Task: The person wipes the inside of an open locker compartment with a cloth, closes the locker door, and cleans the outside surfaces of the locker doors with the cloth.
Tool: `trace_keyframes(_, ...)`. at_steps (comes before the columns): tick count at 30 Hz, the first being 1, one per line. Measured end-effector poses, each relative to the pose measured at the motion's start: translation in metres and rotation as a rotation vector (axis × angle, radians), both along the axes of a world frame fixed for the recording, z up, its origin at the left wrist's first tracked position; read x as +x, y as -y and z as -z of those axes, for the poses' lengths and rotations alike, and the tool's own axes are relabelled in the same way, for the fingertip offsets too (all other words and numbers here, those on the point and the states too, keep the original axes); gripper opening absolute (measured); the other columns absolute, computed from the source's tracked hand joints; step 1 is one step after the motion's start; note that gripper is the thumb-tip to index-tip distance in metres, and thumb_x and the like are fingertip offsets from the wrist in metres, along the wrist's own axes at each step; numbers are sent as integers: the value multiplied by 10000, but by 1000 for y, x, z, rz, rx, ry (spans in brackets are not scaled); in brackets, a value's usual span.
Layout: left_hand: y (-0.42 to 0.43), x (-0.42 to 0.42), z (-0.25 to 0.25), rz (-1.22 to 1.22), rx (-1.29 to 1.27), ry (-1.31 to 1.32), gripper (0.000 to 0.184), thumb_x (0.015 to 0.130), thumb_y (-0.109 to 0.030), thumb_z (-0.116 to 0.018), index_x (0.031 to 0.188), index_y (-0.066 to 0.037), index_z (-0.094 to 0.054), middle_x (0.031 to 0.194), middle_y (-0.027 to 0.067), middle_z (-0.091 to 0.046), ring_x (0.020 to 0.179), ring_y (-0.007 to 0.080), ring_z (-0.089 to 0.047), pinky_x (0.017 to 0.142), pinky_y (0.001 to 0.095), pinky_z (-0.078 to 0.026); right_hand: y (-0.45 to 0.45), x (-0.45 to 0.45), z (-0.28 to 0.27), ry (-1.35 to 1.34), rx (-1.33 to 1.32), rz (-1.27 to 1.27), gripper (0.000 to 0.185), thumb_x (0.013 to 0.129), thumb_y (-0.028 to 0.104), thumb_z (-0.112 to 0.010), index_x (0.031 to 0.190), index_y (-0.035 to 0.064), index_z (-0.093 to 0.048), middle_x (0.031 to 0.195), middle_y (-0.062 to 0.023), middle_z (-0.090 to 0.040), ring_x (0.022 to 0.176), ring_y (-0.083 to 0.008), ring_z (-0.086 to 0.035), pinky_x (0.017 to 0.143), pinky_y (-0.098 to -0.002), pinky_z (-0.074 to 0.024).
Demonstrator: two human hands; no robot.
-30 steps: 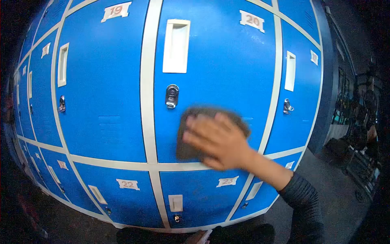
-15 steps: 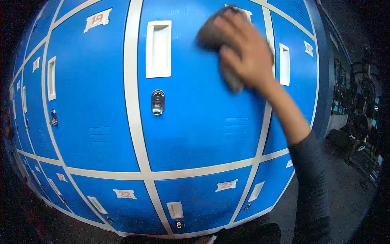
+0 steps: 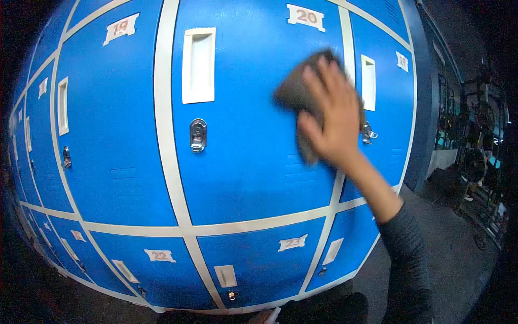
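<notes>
My right hand (image 3: 334,116) presses a dark grey cloth (image 3: 302,89) flat against the blue door of locker 20 (image 3: 243,178). Its fingers lie over the cloth, which is slightly blurred and sticks out to the left and below. The hand is at the door's right side, below the number label (image 3: 306,17). At the bottom edge only a sliver of my left hand (image 3: 261,317) shows, next to a narrow white piece (image 3: 274,315) that it seems to hold; most of that hand is cut off.
Locker 20 has a white recessed handle (image 3: 198,65) and a metal lock (image 3: 198,135). More blue lockers surround it, with locker 19 (image 3: 108,92) to the left and locker 23 (image 3: 259,264) below. A protruding lock (image 3: 369,133) is near my right wrist. Gym equipment (image 3: 480,162) stands at the far right.
My right hand and the cloth have moved down the door, uncovering the number 20 label. The view has shifted slightly to the right.
</notes>
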State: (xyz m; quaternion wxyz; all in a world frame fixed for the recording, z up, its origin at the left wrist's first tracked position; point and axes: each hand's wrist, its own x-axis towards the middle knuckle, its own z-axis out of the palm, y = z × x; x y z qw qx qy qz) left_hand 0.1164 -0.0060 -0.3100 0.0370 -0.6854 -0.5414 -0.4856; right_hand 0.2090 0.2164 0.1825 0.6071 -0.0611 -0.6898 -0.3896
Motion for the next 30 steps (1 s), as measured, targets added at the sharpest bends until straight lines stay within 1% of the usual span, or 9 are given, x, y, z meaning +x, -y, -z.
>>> trace_keyframes(3, 3, -4, -8, 13, -88, -125, 445, 900, -268, -609, 1273, -43, -521, 1154, 168, -583, 949, 346, -602, 806, 453, -501, 9, 12, 93, 289, -144, 46, 741, 749, 460, -586, 1426, 215, -416, 1525, -132, -287, 1409, -326, -255, 1130, -525, -140)
trace_keyframes(6, 6, 2, -4, 379, -675, 1405, 444, 888, -251, -621, 1260, -32, -518, 1144, 183, -582, 946, 343, -603, 802, 451, -509, 0, 33, 165, 604, -42, 104, 737, 752, 499, -558, 1437, 284, -391, 1526, -63, -306, 1416, -259, -253, 1148, -497, -98)
trace_keyframes(9, -7, -9, 40, 175, -449, 639, 450, 881, -262, -630, 1262, -47, -521, 1112, 169, -600, 957, 316, -606, 790, 428, -512, -7, 43, 150, 721, 103, 129, 728, 765, 504, -534, 1445, 299, -374, 1533, -58, -293, 1419, -251, -248, 1151, -493, -94)
trace_keyframes(12, -23, -21, 80, -27, -204, -112, 457, 874, -273, -638, 1263, -63, -524, 1080, 154, -618, 969, 288, -609, 779, 404, -515, -4, 34, 99, 598, -49, 73, 740, 759, 481, -553, 1449, 287, -366, 1539, -69, -277, 1428, -279, -223, 1150, -494, -113)
trace_keyframes(15, -5, -1, 27, 46, -256, 249, 444, 879, -271, -625, 1265, -74, -527, 1142, 172, -606, 1024, 291, -605, 817, 433, -501, -2, 17, 8, 216, -2, 18, 679, 803, 418, -559, 1436, 238, -392, 1522, -113, -293, 1398, -330, -273, 1113, -508, -217)
trace_keyframes(20, 3, 6, -3, 16, -363, 298, 472, 872, -218, -636, 1302, -83, -492, 1190, 165, -579, 1056, 286, -586, 813, 411, -497, -39, 6, -147, -159, 203, -55, 531, 897, 403, -525, 1387, 210, -455, 1453, -172, -381, 1314, -384, -376, 1083, -450, -298)
trace_keyframes(21, 2, 5, 0, 20, -364, 301, 478, 872, -208, -636, 1309, -85, -486, 1199, 162, -573, 1063, 283, -582, 811, 405, -497, -22, 4, -154, -280, 31, -47, 547, 895, 398, -513, 1341, 83, -479, 1421, -205, -405, 1295, -401, -383, 1077, -470, -297)
trace_keyframes(26, -4, 2, 6, 47, -398, 359, 513, 871, -159, -640, 1343, -94, -452, 1247, 147, -544, 1093, 270, -561, 804, 375, -494, -20, 0, -165, -366, 37, 26, 554, 875, 410, -523, 1347, 121, -483, 1435, -193, -395, 1310, -387, -380, 1087, -474, -294)
trace_keyframes(30, -6, 1, 6, 62, -546, 490, 547, 870, -119, -643, 1371, -101, -425, 1284, 135, -521, 1118, 260, -544, 798, 352, -492, -26, 0, -114, -198, 168, 17, 567, 872, 436, -538, 1392, 228, -452, 1477, -173, -344, 1348, -374, -332, 1095, -513, -240)
